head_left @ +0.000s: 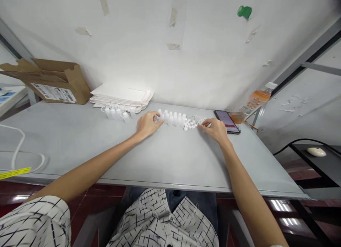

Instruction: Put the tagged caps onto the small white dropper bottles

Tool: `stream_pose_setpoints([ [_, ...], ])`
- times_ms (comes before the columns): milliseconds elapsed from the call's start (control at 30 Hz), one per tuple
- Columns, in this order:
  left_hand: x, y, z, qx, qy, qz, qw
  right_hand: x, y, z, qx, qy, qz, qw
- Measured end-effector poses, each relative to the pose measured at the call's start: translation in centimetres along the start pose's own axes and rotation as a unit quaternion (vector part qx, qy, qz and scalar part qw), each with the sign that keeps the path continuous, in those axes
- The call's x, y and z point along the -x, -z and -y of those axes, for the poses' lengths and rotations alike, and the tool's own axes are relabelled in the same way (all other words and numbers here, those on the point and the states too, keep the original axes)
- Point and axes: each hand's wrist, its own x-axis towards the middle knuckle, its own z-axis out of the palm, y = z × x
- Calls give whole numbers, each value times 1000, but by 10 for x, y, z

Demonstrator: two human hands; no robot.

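Small translucent white plastic bottles (174,118) stand upright in rows on the grey table, in front of me. My left hand (148,123) is at the left end of these rows, thumb and forefinger closed around an end bottle (161,116). Just right of the bottles lies a loose cluster of small white plastic tips (189,124). My right hand (214,129) is beside that cluster with its fingers pinched on a small white piece, partly hidden by the fingers. Left of my left hand stand several more bottles (114,113), topped with caps that have looped straps.
A stack of white envelopes (119,95) lies behind the left bottles, near an open cardboard box (55,82). Beyond my right hand are a phone (227,121) and a leaning bottle of orange drink (253,103). A white cable (20,144) lies at the left.
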Motion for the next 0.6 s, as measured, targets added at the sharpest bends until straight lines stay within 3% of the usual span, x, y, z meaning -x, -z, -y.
stream_pose_setpoints([
  [133, 2, 1, -1, 9, -7, -9, 1000, 1, -2, 2, 20, -1, 12, 1000],
  [333, 15, 13, -6, 7, -39, -60, 997, 0, 2, -1, -7, -21, -29, 999],
  [600, 27, 12, -9, -6, -81, -4, 997, 1, 2, 4, -92, 22, -117, 989],
])
